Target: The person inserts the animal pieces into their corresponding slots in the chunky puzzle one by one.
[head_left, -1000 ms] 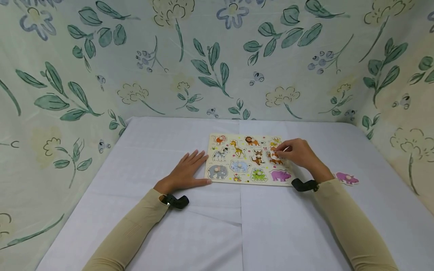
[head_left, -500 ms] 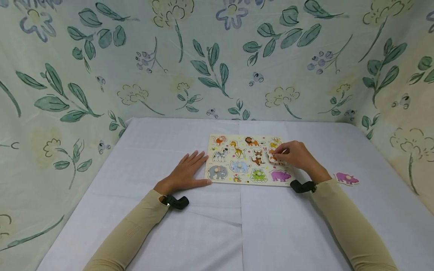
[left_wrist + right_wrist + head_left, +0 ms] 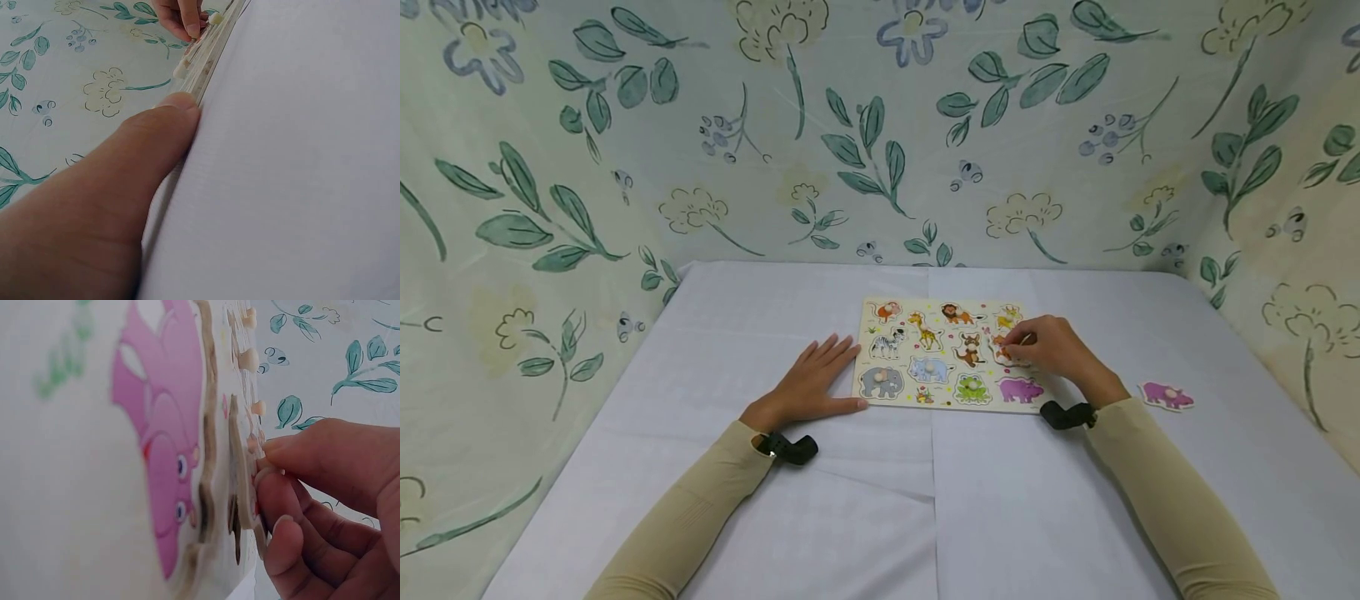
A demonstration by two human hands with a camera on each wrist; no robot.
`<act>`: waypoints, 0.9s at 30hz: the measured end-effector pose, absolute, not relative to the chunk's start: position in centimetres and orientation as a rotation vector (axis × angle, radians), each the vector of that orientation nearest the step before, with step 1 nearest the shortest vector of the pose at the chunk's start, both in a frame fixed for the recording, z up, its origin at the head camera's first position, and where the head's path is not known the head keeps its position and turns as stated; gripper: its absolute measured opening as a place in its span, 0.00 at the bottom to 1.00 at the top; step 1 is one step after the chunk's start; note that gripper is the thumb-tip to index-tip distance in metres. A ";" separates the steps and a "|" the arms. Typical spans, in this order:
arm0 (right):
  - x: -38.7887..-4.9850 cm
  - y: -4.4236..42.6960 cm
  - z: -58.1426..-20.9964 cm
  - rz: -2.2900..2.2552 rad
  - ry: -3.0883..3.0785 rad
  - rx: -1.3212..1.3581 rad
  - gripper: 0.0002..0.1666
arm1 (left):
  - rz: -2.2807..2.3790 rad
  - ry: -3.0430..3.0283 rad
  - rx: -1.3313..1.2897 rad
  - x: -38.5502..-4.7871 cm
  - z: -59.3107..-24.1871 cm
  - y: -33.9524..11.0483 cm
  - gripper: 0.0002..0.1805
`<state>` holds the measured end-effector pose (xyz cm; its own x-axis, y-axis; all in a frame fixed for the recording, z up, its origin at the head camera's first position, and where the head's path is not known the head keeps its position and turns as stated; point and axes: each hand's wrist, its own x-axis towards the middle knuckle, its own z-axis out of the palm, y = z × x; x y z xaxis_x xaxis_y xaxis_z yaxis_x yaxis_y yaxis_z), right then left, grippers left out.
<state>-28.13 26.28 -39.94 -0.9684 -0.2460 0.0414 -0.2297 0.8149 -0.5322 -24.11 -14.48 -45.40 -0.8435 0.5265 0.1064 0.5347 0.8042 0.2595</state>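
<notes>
A wooden animal puzzle board (image 3: 917, 302) lies on the white cloth. My left hand (image 3: 808, 383) rests flat at its left side, fingers spread, with fingertips and thumb at the edge; the left wrist view shows the thumb (image 3: 153, 134) against that edge. Over the board's right side, my right hand (image 3: 1060, 350) pinches the knob of an orange animal puzzle piece (image 3: 998, 348). In the right wrist view this puzzle piece (image 3: 244, 465) stands slightly tilted out from the board, its recess partly showing. The fingers hide much of its picture. Below it is the purple hippo recess (image 3: 1021, 389).
A loose purple hippo piece (image 3: 1167, 396) lies on the cloth right of the board, beside the right wrist. Other knobbed pieces sit in the board, among them an elephant (image 3: 882, 381) and a frog (image 3: 972, 388). Floral fabric (image 3: 850, 225) hangs behind and at both sides.
My right hand has shifted slightly left and down with the orange piece, which now sits closer over its recess. The left hand has stayed in place.
</notes>
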 end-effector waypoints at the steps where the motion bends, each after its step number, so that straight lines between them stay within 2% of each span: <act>1: -28.1 26.3 -39.9 -0.865 2.962 -0.391 0.06 | -0.437 -2.957 -0.869 -24.1 -45.4 -14.5 0.56; 27: -28.3 26.6 -40.3 -0.862 2.942 -0.407 0.06 | -0.435 -2.944 -0.867 -24.2 -45.5 -14.4 0.56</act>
<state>-28.31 26.56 -40.31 -0.9643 -0.2636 0.0268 -0.2364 0.8102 -0.5364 -24.16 -14.43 -45.55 -0.8429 0.5250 0.1180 0.5367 0.8044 0.2546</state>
